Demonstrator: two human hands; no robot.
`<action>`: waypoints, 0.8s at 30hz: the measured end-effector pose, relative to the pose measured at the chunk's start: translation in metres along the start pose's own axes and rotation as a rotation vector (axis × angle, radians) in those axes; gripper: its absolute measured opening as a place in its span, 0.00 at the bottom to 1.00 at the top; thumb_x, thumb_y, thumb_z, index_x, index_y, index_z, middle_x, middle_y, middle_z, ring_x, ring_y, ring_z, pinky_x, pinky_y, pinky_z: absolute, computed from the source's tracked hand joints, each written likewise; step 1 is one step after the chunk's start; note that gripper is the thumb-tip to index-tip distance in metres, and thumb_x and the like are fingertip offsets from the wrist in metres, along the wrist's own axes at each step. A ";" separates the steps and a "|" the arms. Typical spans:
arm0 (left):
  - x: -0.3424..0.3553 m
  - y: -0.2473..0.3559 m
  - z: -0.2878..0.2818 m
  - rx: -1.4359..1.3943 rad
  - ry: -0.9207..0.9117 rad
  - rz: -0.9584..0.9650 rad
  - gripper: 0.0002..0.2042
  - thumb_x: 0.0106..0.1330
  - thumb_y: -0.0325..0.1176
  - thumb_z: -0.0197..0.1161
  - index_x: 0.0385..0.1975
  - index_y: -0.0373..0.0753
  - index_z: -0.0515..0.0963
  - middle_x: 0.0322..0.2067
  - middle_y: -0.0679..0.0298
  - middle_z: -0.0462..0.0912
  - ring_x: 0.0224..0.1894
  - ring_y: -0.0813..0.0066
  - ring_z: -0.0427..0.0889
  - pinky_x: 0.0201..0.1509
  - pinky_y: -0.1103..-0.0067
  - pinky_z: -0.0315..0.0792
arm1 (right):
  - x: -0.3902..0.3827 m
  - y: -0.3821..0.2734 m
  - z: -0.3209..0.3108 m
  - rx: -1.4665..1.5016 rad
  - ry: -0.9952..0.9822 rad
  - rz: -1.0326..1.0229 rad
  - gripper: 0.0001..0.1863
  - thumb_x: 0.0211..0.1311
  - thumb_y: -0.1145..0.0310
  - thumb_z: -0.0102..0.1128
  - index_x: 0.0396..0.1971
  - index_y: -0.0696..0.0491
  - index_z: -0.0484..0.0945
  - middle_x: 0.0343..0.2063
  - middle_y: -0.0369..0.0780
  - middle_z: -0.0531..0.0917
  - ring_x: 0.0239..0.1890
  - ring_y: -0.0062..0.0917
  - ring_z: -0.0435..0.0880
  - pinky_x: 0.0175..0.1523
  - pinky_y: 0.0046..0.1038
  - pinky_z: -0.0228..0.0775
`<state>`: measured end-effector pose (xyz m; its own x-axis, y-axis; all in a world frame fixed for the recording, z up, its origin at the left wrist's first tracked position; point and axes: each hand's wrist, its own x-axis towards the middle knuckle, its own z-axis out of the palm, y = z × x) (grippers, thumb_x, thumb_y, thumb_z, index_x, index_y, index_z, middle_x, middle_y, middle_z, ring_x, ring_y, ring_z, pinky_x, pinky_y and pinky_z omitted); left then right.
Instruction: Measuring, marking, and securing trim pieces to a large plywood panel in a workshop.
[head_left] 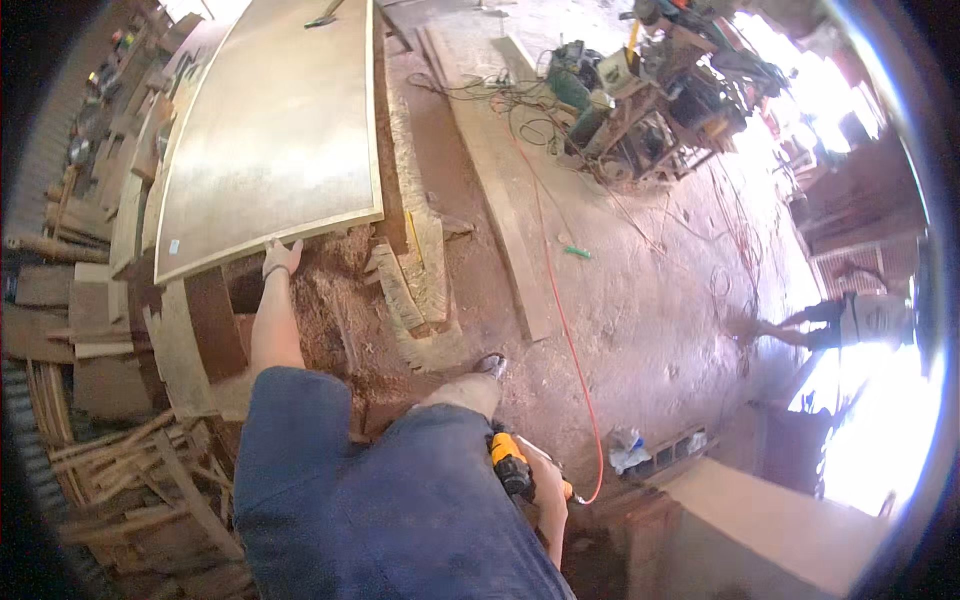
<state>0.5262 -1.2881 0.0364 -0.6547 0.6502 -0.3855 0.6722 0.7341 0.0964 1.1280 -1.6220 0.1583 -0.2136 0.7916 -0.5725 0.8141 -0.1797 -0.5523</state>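
Note:
A large flat wooden panel (275, 130) with a pale wood border lies raised ahead of me on the left. At its near edge my left hand (282, 258) is closed on the border, the arm stretched out; the fingers' undersides are hidden. A hammer (322, 18) rests on the panel's far end. Low beside my body, my right hand (545, 478) is wrapped round a yellow and black nail gun (508, 455), held away from the panel. From the nail gun's end a red air hose (572, 355) runs across the floor.
Scrap timber (150, 470) is piled on the left. Sawdust (340, 290) and rough slabs (415, 250) lie beside the panel. A long board (490, 190) crosses the floor near tangled cables and machinery (650, 100). Another person (860, 320) stands at the right; a pale-topped box (780, 520) is nearer.

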 end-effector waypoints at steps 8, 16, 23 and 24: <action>-0.022 0.090 0.008 -0.070 0.055 -0.264 0.46 0.59 0.66 0.46 0.68 0.34 0.48 0.70 0.49 0.40 0.71 0.51 0.39 0.67 0.52 0.50 | 0.085 0.014 -0.136 -0.044 0.035 0.001 0.30 0.51 0.72 0.55 0.59 0.43 0.66 0.41 0.47 0.81 0.43 0.42 0.81 0.47 0.36 0.71; -0.028 0.161 0.004 -0.220 0.034 -0.514 0.59 0.47 0.72 0.56 0.69 0.39 0.34 0.66 0.36 0.21 0.69 0.38 0.19 0.67 0.49 0.47 | 0.215 -0.005 -0.230 -0.095 -0.047 -0.080 0.28 0.50 0.71 0.57 0.56 0.46 0.69 0.40 0.48 0.81 0.43 0.42 0.81 0.47 0.36 0.71; -0.046 0.192 -0.025 -0.432 0.029 -0.555 0.61 0.44 0.70 0.62 0.70 0.48 0.30 0.68 0.44 0.21 0.70 0.40 0.36 0.69 0.60 0.52 | 0.373 -0.043 -0.336 -0.164 -0.163 -0.201 0.27 0.49 0.69 0.59 0.53 0.49 0.71 0.39 0.49 0.82 0.43 0.41 0.81 0.48 0.35 0.70; -0.035 0.192 -0.018 -0.381 0.073 -0.551 0.60 0.44 0.69 0.63 0.70 0.50 0.30 0.68 0.45 0.22 0.70 0.39 0.37 0.69 0.59 0.52 | 0.392 -0.056 -0.354 -0.163 -0.171 -0.218 0.26 0.49 0.69 0.59 0.53 0.49 0.72 0.39 0.49 0.82 0.43 0.41 0.81 0.48 0.35 0.70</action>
<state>0.6723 -1.1665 0.0849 -0.8978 0.1630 -0.4092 0.0733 0.9714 0.2260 1.1897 -1.0953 0.1792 -0.4688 0.6892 -0.5525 0.8122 0.0903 -0.5764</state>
